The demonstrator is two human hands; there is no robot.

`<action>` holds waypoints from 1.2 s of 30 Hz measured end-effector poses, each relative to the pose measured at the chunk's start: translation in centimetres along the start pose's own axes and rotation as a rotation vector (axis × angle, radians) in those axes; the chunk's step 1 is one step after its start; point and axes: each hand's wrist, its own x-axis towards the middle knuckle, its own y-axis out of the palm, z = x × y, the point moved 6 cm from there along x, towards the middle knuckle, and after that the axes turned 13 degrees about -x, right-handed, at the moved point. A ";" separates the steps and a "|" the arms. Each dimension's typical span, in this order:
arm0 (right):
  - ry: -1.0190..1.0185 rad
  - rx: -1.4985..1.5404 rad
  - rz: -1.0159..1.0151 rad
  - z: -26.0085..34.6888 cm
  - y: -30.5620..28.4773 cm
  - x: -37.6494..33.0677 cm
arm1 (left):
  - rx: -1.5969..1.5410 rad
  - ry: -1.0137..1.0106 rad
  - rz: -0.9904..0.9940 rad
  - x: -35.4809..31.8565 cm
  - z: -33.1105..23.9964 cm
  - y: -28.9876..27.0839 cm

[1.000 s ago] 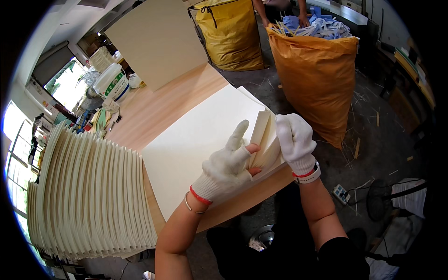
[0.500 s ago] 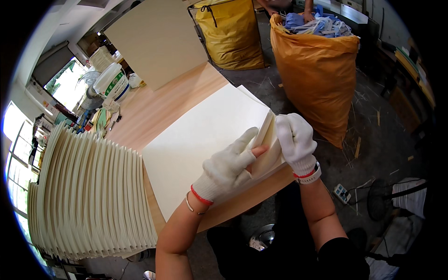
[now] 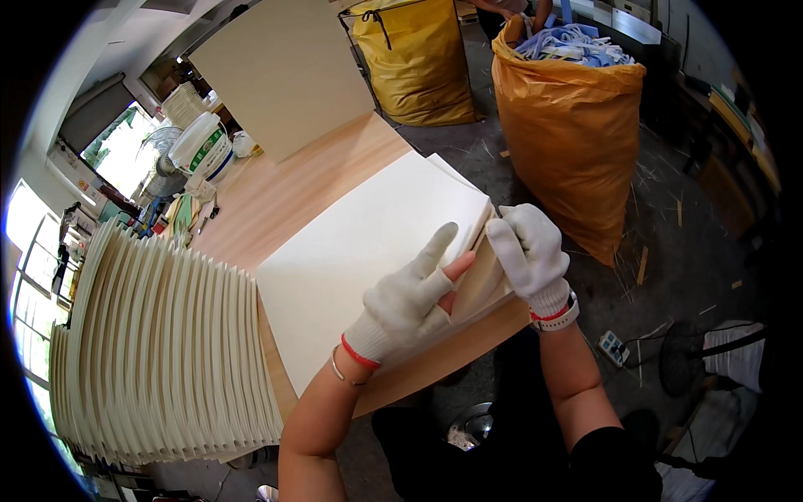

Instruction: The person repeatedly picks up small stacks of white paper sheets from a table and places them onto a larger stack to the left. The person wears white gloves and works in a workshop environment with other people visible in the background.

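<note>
A stack of large white paper sheets [image 3: 351, 259] lies on the wooden table in front of me, its right-hand edges lifted and slightly fanned. My left hand [image 3: 410, 293], in a white knitted glove with a red cuff, rests on the stack near that edge. Its fingers are spread, one gloved finger stretched out over the top sheet and two bare fingertips against the sheet edges. My right hand [image 3: 529, 251], gloved alike, is closed on the lifted right corner of the sheets. Its fingertips are partly hidden.
A tall row of curved cream sheets [image 3: 167, 351] stands at the left. A large board [image 3: 284, 79] stands upright on the table [image 3: 335, 159], near a white bucket [image 3: 201, 146]. Beyond are a yellow sack [image 3: 414, 63] and an orange sack [image 3: 569, 134] of scraps, with another person's hands at it.
My left hand's outstretched finger has risen and separated from the bare fingertip. My right hand's fingers have shifted at the corner. The other person's hands have moved at the orange sack.
</note>
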 end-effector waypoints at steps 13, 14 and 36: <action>0.052 -0.109 -0.022 0.1 0.1 -0.4 | 0.093 -0.132 0.058 0.6 0.1 0.0; 0.047 -0.129 -0.029 0.2 0.1 -0.4 | 0.081 -0.127 0.052 0.6 0.2 0.0; 0.078 0.025 0.011 -0.4 0.6 -0.7 | -0.014 0.007 -0.019 0.1 1.0 0.4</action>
